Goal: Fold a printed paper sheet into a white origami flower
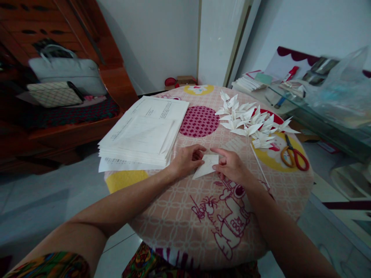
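Observation:
A small folded piece of white paper (206, 166) lies on the table in front of me, its lower left corner drawn to a point. My left hand (188, 159) is at its left edge, fingers curled and pinching the paper there. On the opposite side my right hand (231, 165) grips the right edge, its thumb on the paper and its index finger stretched along the top corner. Past my right hand lies a heap of white folded paper cranes (246, 116). The undersides of both hands' fingers are partly hidden.
Stacked printed sheets (139, 131) cover the table's left side. Scissors (292, 156) with orange-red handles lie at the right, near a thin white stick (259, 164). A patterned cloth (174, 216) covers the round table. A glass shelf (319, 119) and a wooden bench (72, 127) stand beside it.

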